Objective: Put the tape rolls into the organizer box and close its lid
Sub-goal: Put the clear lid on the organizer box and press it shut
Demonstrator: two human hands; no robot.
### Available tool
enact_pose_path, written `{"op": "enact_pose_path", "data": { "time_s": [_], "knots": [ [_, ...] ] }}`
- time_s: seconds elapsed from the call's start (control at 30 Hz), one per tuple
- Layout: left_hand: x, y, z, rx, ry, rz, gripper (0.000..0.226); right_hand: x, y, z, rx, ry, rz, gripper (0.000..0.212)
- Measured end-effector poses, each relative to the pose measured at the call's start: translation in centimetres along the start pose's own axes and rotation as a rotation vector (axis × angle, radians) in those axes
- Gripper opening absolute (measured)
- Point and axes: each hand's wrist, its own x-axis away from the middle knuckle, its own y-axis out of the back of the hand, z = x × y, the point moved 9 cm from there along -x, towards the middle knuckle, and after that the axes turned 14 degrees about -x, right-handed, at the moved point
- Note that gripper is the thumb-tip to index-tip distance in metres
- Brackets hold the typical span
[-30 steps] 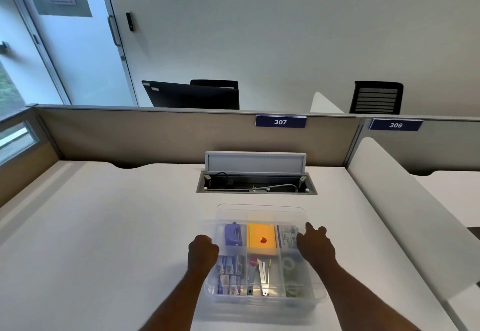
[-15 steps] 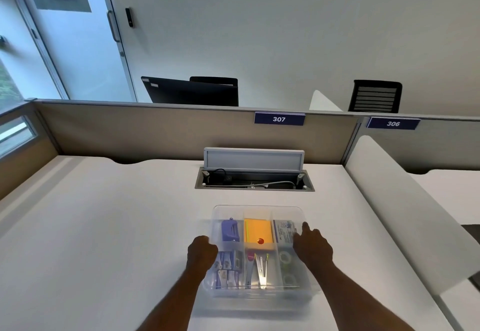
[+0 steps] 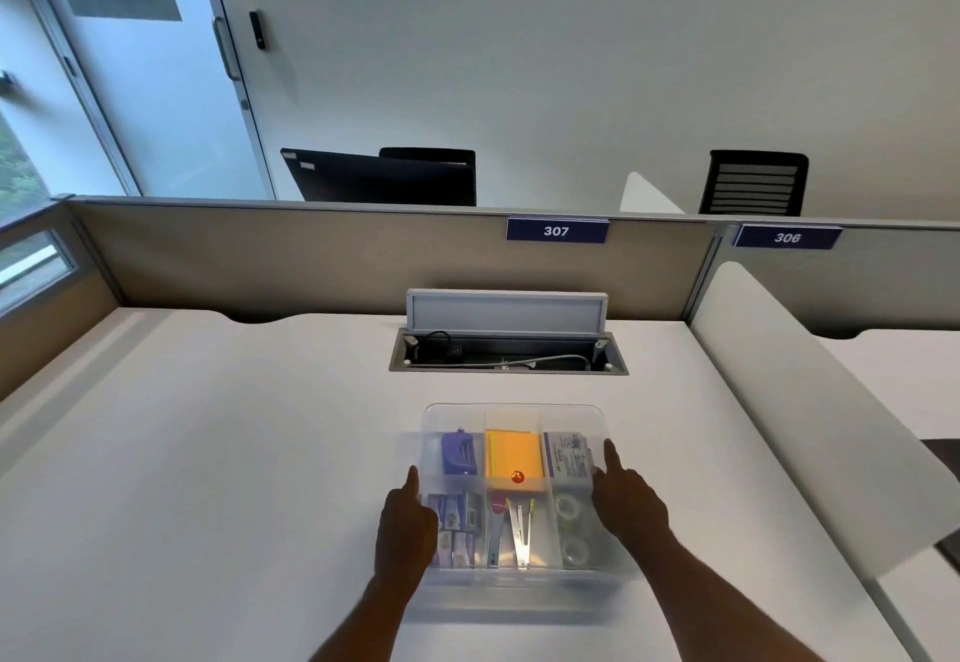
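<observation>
Clear box (image 3: 511,414) sits on the white counter (image 3: 208,453), near the front edge, centred. Lid (image 3: 514,576) looks down over it, translucent, contents blurred through it; whether it's latched can't be told. Two tape rolls (image 3: 571,529) sit in the right front compartment, hard to make out. Orange notes (image 3: 514,453) rear middle, purple item (image 3: 458,453) rear left; front-left bits unreadable. Left hand (image 3: 408,531) curled on the box's left edge, thumb up along the side. Right hand (image 3: 626,503) on the right edge, index finger pointing out, rest folded; neither grips anything clearly. Forearms cut off by the frame bottom. Open cable tray (image 3: 509,357) behind the box, well apart. Counter bare left and right; divider (image 3: 810,401) bounds the right side.
</observation>
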Motion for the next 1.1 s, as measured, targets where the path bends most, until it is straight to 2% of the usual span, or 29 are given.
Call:
{"op": "enact_pose_path", "data": {
  "time_s": [0.2, 0.5, 0.67, 0.8, 0.83, 0.97, 1.1],
  "knots": [
    [0.2, -0.3, 0.3, -0.044, -0.024, -0.093, 0.048, 0.4, -0.7, -0.3, -0.072, 0.031, 0.067, 0.060],
    [0.1, -0.4, 0.7, -0.076, -0.049, -0.208, 0.044, 0.4, -1.3, -1.6, -0.179, 0.072, -0.018, 0.057],
    [0.0, -0.8, 0.8, -0.107, -0.031, -0.202, 0.044, 0.1, -1.7, -2.2, -0.179, 0.089, -0.045, 0.058],
    [-0.1, -0.3, 0.8, -0.121, 0.015, -0.202, 0.043, -0.3, -1.6, -2.1, -0.199, 0.090, -0.046, 0.068],
    [-0.2, -0.1, 0.8, -0.123, 0.030, -0.207, 0.044, -0.2, -1.3, -1.6, -0.190, 0.091, -0.062, 0.067],
    [-2.5, 1.3, 0.1, -0.132, 0.099, -0.219, 0.041, -0.5, 1.0, 0.4, -0.117, 0.077, -0.208, 0.039],
    [-6.1, 1.8, -1.5, -0.089, 0.128, -0.134, 0.043, -2.5, 2.2, 1.4, -0.100, 0.016, -0.255, 0.027]
  ]
}}
